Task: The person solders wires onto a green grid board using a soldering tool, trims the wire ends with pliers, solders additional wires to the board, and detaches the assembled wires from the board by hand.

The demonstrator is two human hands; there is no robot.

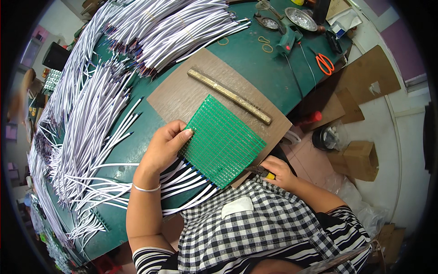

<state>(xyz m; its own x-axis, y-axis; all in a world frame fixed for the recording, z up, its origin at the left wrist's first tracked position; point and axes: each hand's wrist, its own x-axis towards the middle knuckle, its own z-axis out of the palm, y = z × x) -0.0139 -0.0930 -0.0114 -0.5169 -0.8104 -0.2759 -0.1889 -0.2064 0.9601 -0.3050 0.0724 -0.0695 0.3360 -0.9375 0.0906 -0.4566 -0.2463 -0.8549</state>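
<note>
A green circuit board panel (224, 141) with a grid of small rows is tilted above the brown board, gripped at its left corner by my left hand (171, 141), thumb on top. Along the panel's lower left edge, several white cables (187, 183) with blue ends meet it; how they are fixed there I cannot make out. By the panel's lower right edge, my right hand (279, 173) is closed around yellow-handled pliers (261, 171), their dark metal jaws pointing toward the panel. Part of the pliers is hidden by the fingers.
Under the panel lies a brown board (171, 93) with a brass-coloured bar (228, 96) across it. Bundles of white cables (91, 132) cover the green table's left and back. At the back right are a glue gun (288, 39), orange-handled scissors (324, 63) and a metal dish (301, 19).
</note>
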